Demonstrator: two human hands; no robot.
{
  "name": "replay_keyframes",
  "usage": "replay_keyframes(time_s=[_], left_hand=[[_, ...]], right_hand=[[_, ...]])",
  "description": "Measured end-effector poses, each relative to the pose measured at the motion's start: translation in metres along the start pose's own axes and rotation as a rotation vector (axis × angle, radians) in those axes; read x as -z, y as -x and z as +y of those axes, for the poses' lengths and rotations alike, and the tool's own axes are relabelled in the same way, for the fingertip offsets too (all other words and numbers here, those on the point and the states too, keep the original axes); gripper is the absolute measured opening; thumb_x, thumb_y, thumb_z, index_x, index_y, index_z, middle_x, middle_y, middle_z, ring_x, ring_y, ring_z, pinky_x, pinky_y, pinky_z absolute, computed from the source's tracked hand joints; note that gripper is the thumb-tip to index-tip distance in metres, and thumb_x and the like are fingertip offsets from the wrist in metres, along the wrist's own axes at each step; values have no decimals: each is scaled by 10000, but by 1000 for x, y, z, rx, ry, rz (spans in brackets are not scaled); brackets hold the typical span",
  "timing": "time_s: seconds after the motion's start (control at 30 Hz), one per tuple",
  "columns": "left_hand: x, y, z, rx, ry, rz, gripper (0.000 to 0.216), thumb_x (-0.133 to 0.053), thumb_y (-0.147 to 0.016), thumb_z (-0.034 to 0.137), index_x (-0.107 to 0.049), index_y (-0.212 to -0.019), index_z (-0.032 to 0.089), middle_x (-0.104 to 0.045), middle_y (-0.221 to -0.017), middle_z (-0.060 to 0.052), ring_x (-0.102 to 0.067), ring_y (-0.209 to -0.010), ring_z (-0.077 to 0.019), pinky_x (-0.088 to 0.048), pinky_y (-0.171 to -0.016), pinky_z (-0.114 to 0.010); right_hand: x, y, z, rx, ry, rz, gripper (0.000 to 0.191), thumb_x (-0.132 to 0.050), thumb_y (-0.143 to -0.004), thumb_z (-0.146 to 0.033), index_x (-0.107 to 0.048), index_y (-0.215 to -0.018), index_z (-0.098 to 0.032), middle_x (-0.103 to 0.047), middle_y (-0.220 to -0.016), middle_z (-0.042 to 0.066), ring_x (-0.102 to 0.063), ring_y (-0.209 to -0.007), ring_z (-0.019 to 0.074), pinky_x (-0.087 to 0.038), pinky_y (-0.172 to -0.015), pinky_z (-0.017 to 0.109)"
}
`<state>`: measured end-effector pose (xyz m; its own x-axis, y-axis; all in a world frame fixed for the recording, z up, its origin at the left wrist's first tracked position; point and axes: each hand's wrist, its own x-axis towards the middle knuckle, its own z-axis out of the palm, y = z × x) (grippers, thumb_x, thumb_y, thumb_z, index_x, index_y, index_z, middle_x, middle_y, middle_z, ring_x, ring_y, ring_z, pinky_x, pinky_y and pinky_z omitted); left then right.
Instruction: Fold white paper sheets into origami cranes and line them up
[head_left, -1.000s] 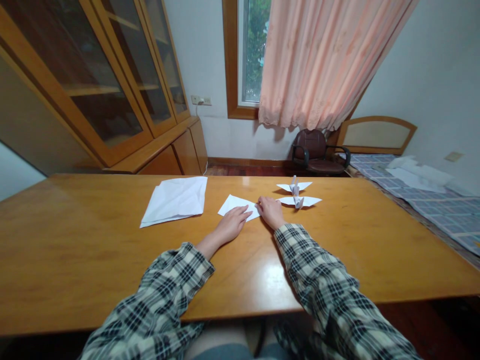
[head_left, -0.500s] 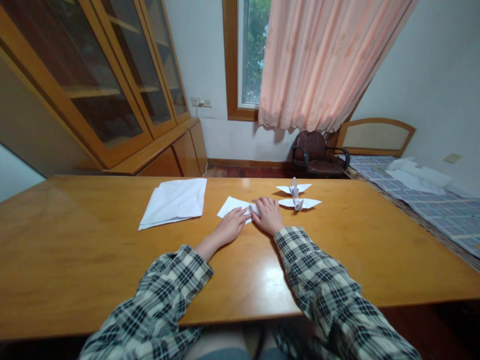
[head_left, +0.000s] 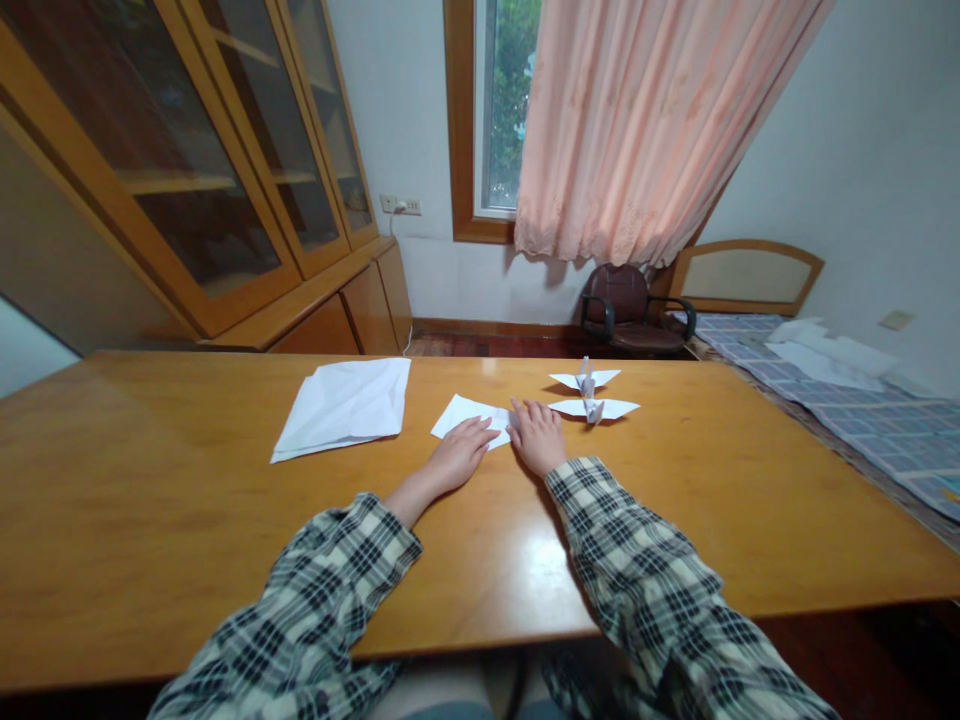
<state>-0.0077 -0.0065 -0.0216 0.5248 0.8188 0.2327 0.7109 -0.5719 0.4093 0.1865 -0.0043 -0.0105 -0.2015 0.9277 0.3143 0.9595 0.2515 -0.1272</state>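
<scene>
A small folded white paper (head_left: 459,413) lies on the wooden table (head_left: 150,500) in front of me. My left hand (head_left: 456,455) rests flat on its near edge, fingers stretched out. My right hand (head_left: 538,437) presses down on the paper's right corner, fingers together and lying flat. Both arms wear plaid sleeves. Just right of my right hand stand two white paper cranes, one nearer (head_left: 594,408) and one behind it (head_left: 585,378).
A stack of white paper sheets (head_left: 343,404) lies to the left on the table. Behind are a glass-door wooden cabinet (head_left: 187,170), a window with a pink curtain (head_left: 637,120), a brown chair (head_left: 628,308) and a bed (head_left: 847,390) at right.
My right hand has slid slightly leftward along the paper's edge, closer to my left hand. The view has shifted a little.
</scene>
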Motion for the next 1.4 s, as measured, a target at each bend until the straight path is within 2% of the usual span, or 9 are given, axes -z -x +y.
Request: replay_keyframes(time_s=[0.2,0.5,0.9,0.97,1.17,1.3,1.4], left_hand=[[0,0,1,13,-34,-29,411,-415,-923,174,-590,-1289,242,-487,-1453,-64,-392,-1371,-242,-313,-1145,-471],[2,1,1,7,-42,-28,412,-394,-935,192,-593,-1293,241,-501,-1441,-62,-403,-1364,-245,-323,-1143,-460],[3,1,2,34,-43,-49,416,-406,-932,180,-591,-1302,225,-479,-1458,-75,-382,-1379,-248,-298,-1153,-455],[4,1,3,30,-20,-34,412,-412,-930,180,-595,-1296,225,-489,-1450,-76,-391,-1374,-244,-301,-1153,-453],[4,2,3,-1,-9,-7,415,-401,-913,156,-614,-1268,192,-514,-1425,-94,-417,-1353,-253,-320,-1141,-465],[4,4,2,-20,-17,30,420,-418,-889,132,-629,-1242,216,-548,-1393,-77,-433,-1337,-254,-334,-1125,-482],[4,5,2,-15,-38,47,363,-478,-915,255,-623,-1246,216,-558,-1381,-81,-441,-1325,-270,-328,-1123,-492]], right_hand=[[1,-1,7,-102,19,-31,433,-450,-947,-344,-494,-1353,-202,-565,-1249,151,-431,-1153,291,-304,-937,413],[5,-3,16,-178,96,-29,242,-462,-946,-343,-620,-1069,-207,-576,-1075,127,-462,-1026,284,-323,-823,378],[9,-9,25,-186,106,-101,245,-390,-967,-195,-625,-1037,-175,-593,-1035,117,-502,-952,237,-328,-754,334],[12,-8,25,-181,95,-103,253,-391,-973,-219,-633,-1018,-164,-601,-1021,119,-509,-948,237,-331,-756,334],[15,-1,21,-209,25,-58,342,-454,-956,-442,-643,-939,-158,-611,-1023,121,-511,-966,245,-334,-784,341],[15,1,20,-221,-8,-52,336,-492,-932,-455,-649,-885,-162,-611,-1020,120,-509,-972,250,-331,-789,345],[13,-1,21,-183,-41,-53,319,-486,-935,-418,-651,-836,-164,-625,-990,118,-517,-943,240,-327,-780,341]])
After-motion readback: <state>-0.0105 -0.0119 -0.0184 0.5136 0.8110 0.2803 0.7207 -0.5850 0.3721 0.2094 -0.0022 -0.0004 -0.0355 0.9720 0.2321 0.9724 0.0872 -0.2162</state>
